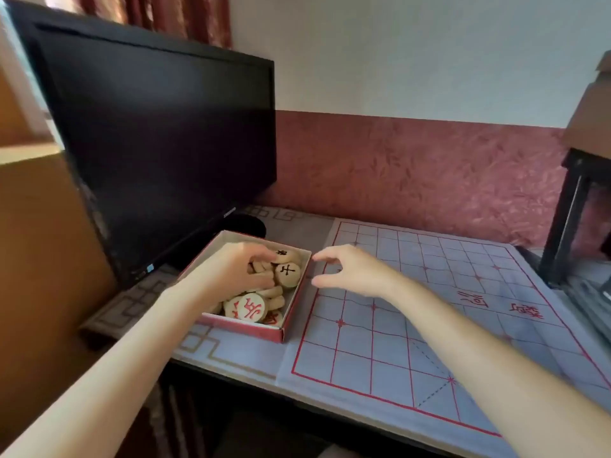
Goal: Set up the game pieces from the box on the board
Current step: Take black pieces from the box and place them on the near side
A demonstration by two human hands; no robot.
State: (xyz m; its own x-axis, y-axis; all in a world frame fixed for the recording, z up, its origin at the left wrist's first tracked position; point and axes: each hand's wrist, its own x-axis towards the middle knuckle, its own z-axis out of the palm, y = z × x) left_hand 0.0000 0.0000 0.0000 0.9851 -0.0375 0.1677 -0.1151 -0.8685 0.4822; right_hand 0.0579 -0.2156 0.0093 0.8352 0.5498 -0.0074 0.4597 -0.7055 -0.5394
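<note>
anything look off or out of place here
Nothing spilled or damaged. The pieces lie jumbled in the box, some on edge, none yet on the board. The board is a thin sheet with fold creases. The left hand is in the box; the right hand hovers open.

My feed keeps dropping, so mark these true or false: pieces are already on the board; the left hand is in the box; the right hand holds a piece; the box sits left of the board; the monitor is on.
1. Pieces are already on the board. False: its grid shows none.
2. The left hand is in the box. True: its fingers are among the pieces.
3. The right hand holds a piece. False: it is open and empty over the board's edge.
4. The box sits left of the board. True.
5. The monitor is on. False: the screen is dark.
</note>
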